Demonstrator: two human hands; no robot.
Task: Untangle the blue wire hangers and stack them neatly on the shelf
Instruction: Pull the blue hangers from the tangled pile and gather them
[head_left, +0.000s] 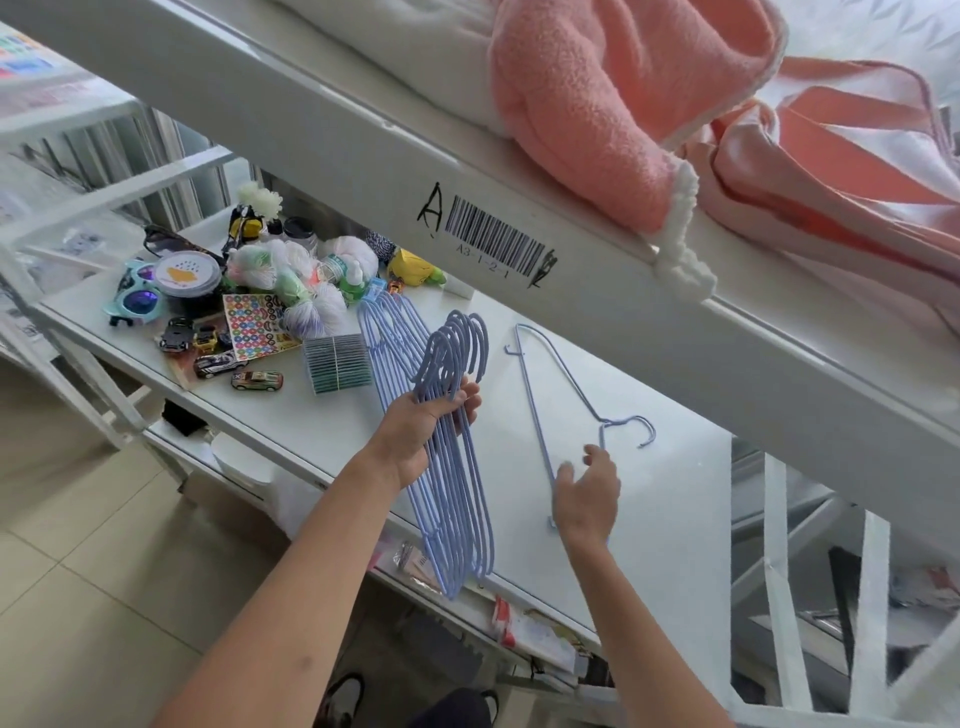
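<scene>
The white shelf (649, 499) carries the job. The left hand (415, 441) grips a bundle of blue hangers (457, 509) by the necks, hooks aligned — sorting looks well along. One loose hanger (540, 395) lies flat beside it; the right hand (587, 499), fingers spread, hovers over its lower end (contact unclear). Next, I judge: pinch and merge it.

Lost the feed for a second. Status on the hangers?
Left hand gripping bundle of blue hangers. Right hand open, over single hanger lying flat on shelf. Toy clutter at far end, not blocking.
</scene>
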